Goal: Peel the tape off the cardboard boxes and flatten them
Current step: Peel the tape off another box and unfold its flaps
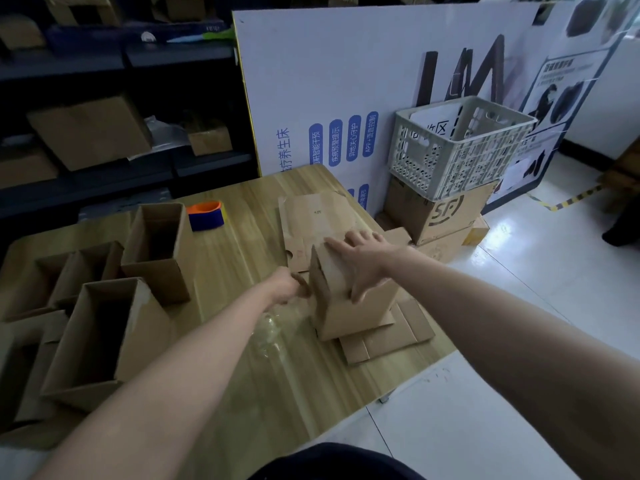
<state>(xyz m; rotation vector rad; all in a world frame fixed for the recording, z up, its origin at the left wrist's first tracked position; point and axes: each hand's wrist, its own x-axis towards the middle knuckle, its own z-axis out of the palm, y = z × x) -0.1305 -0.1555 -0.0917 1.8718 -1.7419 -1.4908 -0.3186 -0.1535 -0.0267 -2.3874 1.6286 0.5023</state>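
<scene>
Standing upright on flattened cardboard (pixel 384 336), plain brown box (pixel 349 303)

A pale wooden bench (pixel 242 258) carries open boxes (pixel 104 327) standing at its left side, a blue-and-orange tape dispenser (pixel 205 215) near the far edge, flattened cardboard (pixel 311 216) at the right with one box (pixel 349 299) resting on it, and crumpled clear tape (pixel 273 327) near the middle.

Glossy white floor (pixel 540 306), dim, perhaps metal shelving (pixel 121 109).
</scene>
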